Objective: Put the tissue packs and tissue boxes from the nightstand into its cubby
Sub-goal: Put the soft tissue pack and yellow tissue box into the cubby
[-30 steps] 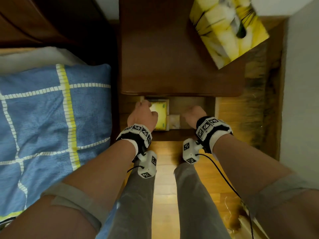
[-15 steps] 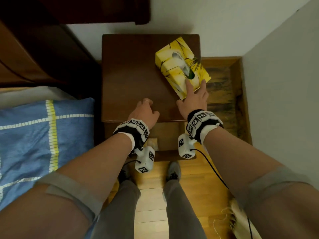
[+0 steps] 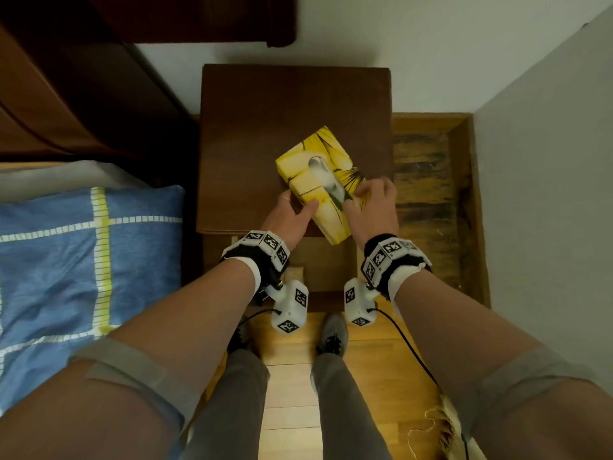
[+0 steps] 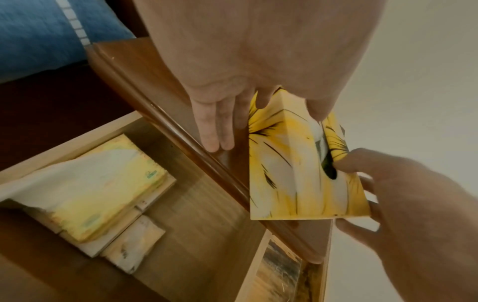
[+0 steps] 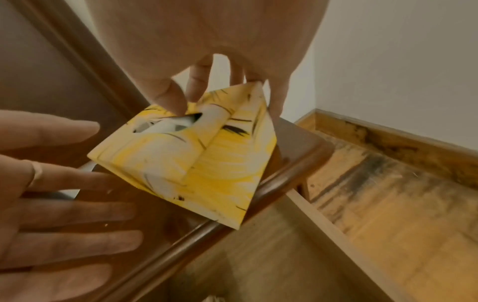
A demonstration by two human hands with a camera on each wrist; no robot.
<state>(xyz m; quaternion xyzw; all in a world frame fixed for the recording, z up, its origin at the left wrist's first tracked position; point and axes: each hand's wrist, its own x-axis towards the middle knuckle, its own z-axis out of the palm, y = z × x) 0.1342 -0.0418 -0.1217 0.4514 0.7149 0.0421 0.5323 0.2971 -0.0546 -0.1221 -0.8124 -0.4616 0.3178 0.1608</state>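
- Setting: a corner of a bedroom with white walls, a wooden floor [image 3: 428,180] and a bed with a blue checked cover [image 3: 66,260] to the left.
- Nightstand [image 3: 265,127]: dark brown wood, set against the back wall; its top serves as the worktop. An open cubby [image 4: 201,214] of light wood lies under the front edge.
- Tissue box [image 3: 318,184]: yellow with black strokes and a white tissue in its slot; it sits at the front right of the worktop, angled, with its near end overhanging the front edge above the cubby.
- Right hand [image 3: 374,207]: grip closed on the tissue box, thumb at the slot on top and fingers curled over the box's right side.
- Left hand [image 3: 288,217]: grip released, fingers straight; the thumb lies against the left side of the tissue box and the other fingers reach flat along the worktop.
- Tissue pack [image 4: 103,188]: a flat pale yellow pack already inside the cubby at its left, resting on a flat pale box.
- Small tissue pack [image 4: 134,247]: white and crumpled, just beside the flat pale box, also in the cubby.
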